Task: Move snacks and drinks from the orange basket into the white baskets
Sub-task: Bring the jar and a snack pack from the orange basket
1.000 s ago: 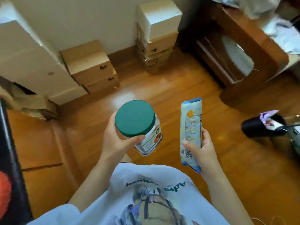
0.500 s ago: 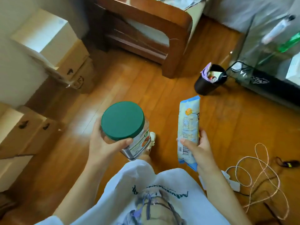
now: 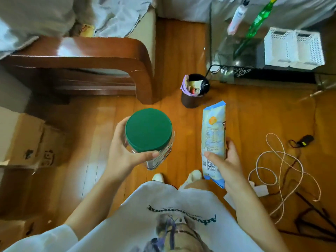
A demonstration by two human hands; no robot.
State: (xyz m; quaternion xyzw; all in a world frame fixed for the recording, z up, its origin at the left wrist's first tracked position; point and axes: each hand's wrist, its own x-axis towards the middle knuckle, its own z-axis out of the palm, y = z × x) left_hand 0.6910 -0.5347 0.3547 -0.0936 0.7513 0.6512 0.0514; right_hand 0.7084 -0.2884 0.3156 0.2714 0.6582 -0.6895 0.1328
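Snack packet (image 3: 214, 139), a long pale-blue and cream foil wrapper, stands in my right hand (image 3: 224, 163), whose grip is clamped round its lower half, thumb across the barcode. My left hand (image 3: 125, 153) wraps the clear plastic jar with the round green screw lid (image 3: 148, 130), thumb hooked under the lid's near edge; both are carried in the air above the wooden floor (image 3: 245, 113). From the head view, the pair of white lattice plastic baskets (image 3: 292, 48) sits on the glass table (image 3: 236, 57) ahead and to the right, well apart from both hands. To do this carry well I judge I should keep the jar upright, walk round the small black bin (image 3: 195, 91) and avoid the looped pale cable (image 3: 283, 171). The packet's long axis runs away from me, top seal pointing forward and leaning slightly right; the jar's axis is near vertical, lid up.
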